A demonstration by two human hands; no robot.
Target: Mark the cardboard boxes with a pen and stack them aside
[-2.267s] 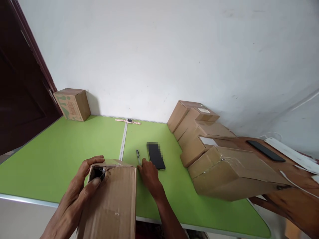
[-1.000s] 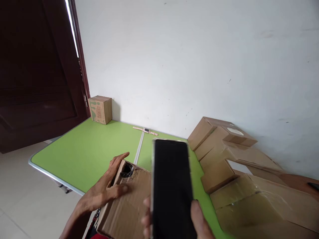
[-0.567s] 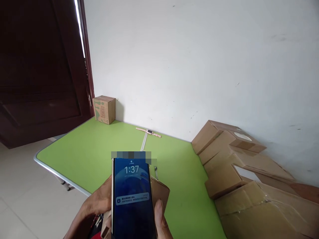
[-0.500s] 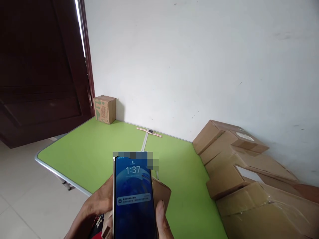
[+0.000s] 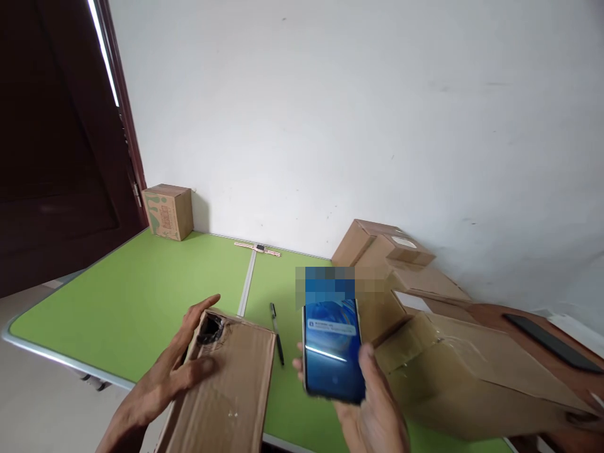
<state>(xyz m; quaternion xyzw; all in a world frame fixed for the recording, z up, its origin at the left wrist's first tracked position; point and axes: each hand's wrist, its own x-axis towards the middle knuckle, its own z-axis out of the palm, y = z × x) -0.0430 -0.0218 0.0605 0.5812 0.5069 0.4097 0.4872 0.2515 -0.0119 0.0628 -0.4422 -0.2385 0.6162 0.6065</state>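
My left hand [image 5: 182, 368] grips the upper left side of a brown cardboard box [image 5: 236, 384], thumb on top and fingers along its edge. A dark, ragged hole shows in the box's corner near those fingers. Held to the right of the box is a smartphone [image 5: 333, 362] with a lit blue screen, my right hand [image 5: 372, 396] wrapped round its lower part. The top of the phone is covered by a blurred patch. Between box and phone, a black pen [image 5: 277, 333] lies on the green table.
The green folding table [image 5: 113, 283] meets the white wall. A small printed box [image 5: 168, 211] stands at its back left corner. A watch with a pale strap [image 5: 258, 248] lies by the wall. Several cardboard boxes [image 5: 453, 377] fill the right side, beside a brown surface holding a dark flat object [image 5: 552, 341].
The phone has moved right, away from in front of the box. The cardboard box and the pen now show, and the view has shifted right.
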